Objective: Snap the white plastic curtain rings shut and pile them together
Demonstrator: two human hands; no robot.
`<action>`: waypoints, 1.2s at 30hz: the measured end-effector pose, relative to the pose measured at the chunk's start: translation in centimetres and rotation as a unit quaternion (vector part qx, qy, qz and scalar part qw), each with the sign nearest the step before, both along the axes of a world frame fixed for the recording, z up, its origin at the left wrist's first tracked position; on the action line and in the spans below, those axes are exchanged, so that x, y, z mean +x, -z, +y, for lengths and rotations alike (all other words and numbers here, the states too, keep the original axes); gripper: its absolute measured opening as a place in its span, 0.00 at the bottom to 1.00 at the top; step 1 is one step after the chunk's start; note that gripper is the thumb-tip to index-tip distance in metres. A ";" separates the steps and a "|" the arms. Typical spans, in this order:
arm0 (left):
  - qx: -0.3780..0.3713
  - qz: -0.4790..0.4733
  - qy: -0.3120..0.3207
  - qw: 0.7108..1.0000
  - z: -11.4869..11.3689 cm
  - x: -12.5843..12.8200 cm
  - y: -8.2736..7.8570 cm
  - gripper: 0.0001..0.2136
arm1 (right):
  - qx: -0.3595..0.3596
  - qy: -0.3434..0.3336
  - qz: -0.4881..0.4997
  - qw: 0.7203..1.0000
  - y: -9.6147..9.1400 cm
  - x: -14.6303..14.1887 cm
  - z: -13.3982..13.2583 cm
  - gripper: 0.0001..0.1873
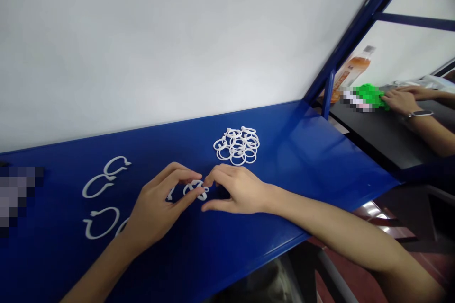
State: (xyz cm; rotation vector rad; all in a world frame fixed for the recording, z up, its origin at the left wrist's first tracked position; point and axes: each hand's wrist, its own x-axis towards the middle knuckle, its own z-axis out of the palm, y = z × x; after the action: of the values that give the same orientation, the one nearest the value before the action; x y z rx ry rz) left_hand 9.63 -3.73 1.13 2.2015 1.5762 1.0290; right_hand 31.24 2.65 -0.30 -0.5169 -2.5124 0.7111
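Note:
Both my hands meet over a blue table top (302, 151). My left hand (156, 208) pinches a small white plastic ring (194, 189) between thumb and fingers. My right hand (236, 189) pinches the same ring from the right side, fingers curled. Just behind the hands lies a pile of several white rings (237, 145). To the left, three separate white rings lie flat on the blue surface: one (115, 166) farthest back, one (95, 185) below it and one (101, 222) nearest me.
A white wall stands behind the table. A blue metal frame post (355, 33) rises at the right. Beyond it, another person's hands (401, 99) rest on a dark table beside a green object (369, 95) and an orange bottle (350, 73).

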 end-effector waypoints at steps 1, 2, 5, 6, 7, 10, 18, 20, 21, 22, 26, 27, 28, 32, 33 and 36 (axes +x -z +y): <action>0.004 -0.003 -0.004 1.000 0.0 0.1 0.1 0.06 | -0.012 0.002 0.004 1.000 0.1 -0.1 -0.1 0.15; 0.007 -0.006 -0.007 1.000 0.1 0.1 0.1 0.06 | -0.025 0.006 0.009 1.000 0.2 -0.1 -0.1 0.11; -0.003 -0.007 -0.018 1.000 0.3 -0.1 0.3 0.07 | -0.061 0.030 0.033 0.997 0.4 -0.2 0.0 0.05; -0.014 -0.006 -0.026 1.000 0.3 -0.2 0.4 0.09 | -0.072 0.041 0.042 0.996 0.3 -0.1 0.1 0.05; -0.025 -0.006 -0.036 0.999 0.4 -0.3 0.6 0.11 | -0.082 0.053 0.050 0.994 0.3 -0.1 0.1 0.05; -0.057 0.009 -0.067 0.996 0.5 -0.6 1.5 0.24 | -0.097 0.083 0.064 0.990 0.1 -0.1 0.4 0.05; -0.074 0.117 -0.017 0.990 1.2 -0.9 3.5 0.20 | -0.117 0.123 0.074 0.983 0.1 -0.1 0.9 0.06; -0.067 0.137 -0.020 0.988 1.2 -1.0 3.4 0.19 | -0.112 0.137 0.077 0.981 0.2 -0.1 1.0 0.05; -0.065 0.145 -0.024 0.987 1.2 -1.1 3.3 0.19 | -0.109 0.143 0.080 0.980 0.2 -0.1 1.0 0.05; -0.065 0.150 -0.029 0.986 1.1 -1.2 3.2 0.20 | -0.107 0.147 0.083 0.980 0.2 -0.1 1.1 0.05; -0.068 0.162 -0.046 0.983 1.1 -1.2 2.9 0.22 | -0.099 0.147 0.092 0.980 0.5 0.0 1.3 0.05; -0.067 0.162 -0.053 0.983 1.1 -1.2 2.8 0.22 | -0.097 0.144 0.092 0.981 0.5 0.0 1.4 0.05; -0.063 0.160 -0.059 0.983 1.1 -1.2 2.6 0.22 | -0.096 0.139 0.090 0.982 0.6 0.0 1.4 0.05; -0.018 0.128 -0.041 0.991 0.8 -0.9 1.8 0.19 | -0.090 0.105 0.075 0.988 0.5 -0.1 1.2 0.06; -0.006 0.116 -0.022 0.993 0.6 -0.8 1.5 0.17 | -0.087 0.098 0.071 0.989 0.5 -0.1 1.1 0.06; 0.012 0.086 0.028 0.996 0.4 -0.5 0.9 0.12 | -0.079 0.092 0.056 0.991 0.5 -0.1 0.8 0.05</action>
State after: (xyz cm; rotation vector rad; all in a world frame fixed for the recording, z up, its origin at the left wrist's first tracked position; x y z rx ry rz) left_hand 9.15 -3.36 0.25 2.3938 1.5671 0.8669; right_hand 31.15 3.47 -0.77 -0.7327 -2.2813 0.8477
